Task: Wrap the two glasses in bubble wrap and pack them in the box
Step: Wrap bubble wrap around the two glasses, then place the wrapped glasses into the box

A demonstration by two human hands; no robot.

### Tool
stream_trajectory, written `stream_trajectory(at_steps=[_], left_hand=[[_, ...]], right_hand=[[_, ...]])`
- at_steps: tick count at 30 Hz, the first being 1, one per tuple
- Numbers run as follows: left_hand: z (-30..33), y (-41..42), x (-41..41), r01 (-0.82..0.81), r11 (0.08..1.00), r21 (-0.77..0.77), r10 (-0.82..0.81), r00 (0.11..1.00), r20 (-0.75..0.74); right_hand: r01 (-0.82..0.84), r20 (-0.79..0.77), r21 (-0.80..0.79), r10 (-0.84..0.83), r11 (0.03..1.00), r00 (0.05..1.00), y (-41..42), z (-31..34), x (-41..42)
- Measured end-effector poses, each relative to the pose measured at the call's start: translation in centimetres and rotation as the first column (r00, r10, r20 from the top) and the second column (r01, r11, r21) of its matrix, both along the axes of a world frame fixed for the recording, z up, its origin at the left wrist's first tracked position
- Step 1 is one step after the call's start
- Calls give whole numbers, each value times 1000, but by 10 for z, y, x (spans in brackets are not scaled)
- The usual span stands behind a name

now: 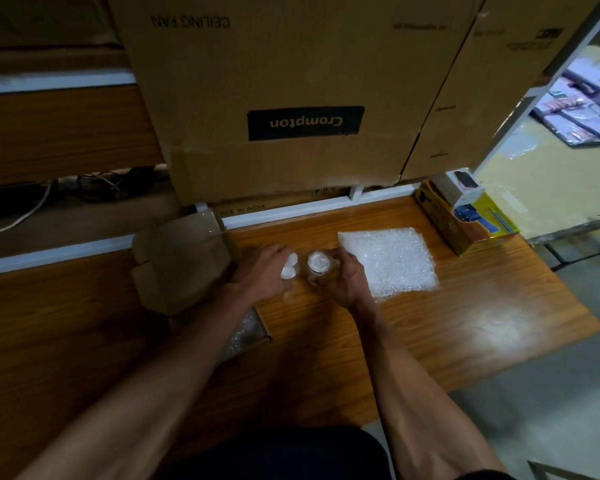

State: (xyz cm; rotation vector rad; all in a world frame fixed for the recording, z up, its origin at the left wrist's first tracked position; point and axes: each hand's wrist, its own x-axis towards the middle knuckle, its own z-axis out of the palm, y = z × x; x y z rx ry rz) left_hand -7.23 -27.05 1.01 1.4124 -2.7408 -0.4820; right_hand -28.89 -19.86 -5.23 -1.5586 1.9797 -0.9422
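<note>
Glasses are seen in the head view at the middle of the wooden table point(430, 327), standing side by side just left of the bubble wrap sheet point(388, 261), which is taken here as the landmark. The glass nearer the sheet point(318, 266) is gripped around its side by the right hand point(343, 282). The second glass point(289, 270), one place further left, is largely covered by the left hand point(264, 271), whose fingers are curled over it; whether it is truly clasped or only touched cannot be told. Both glasses are unwrapped. A small cardboard box point(181, 261) is seen left of the sheet, beyond the left hand, with its flap open. Another patch of bubble wrap point(245, 332) is glimpsed under the left forearm, left of the sheet and nearer the person.

Risk is judged to lie in the closeness of the two glasses: if both are lifted at once, they could be knocked together and chipped. Smooth glass could also be let slip from the fingers. If a glass is set off-centre on the sheet, part of it may be left bare.

On the large carton point(291, 98) behind the sheet, "Crompton" and "CEILING FAN" are read upside down; "IN INDIA" is partly legible below it. The print on the yellow carton point(465, 223) to the right is too small to be read.
</note>
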Motion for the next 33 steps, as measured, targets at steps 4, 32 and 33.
stream_trajectory(at_steps=[4, 32, 33], left_hand=[[3, 4, 1, 15, 1000, 12, -15, 1000, -1], [-19, 39, 9, 103, 986, -134, -84, 986, 143], [-17, 38, 8, 104, 987, -126, -85, 985, 149]], right_hand=[[41, 102, 47, -46, 998, 994, 9, 6, 9], [-78, -7, -77, 78, 994, 997, 29, -8, 17], [-81, -10, -81, 81, 993, 997, 28, -8, 17]])
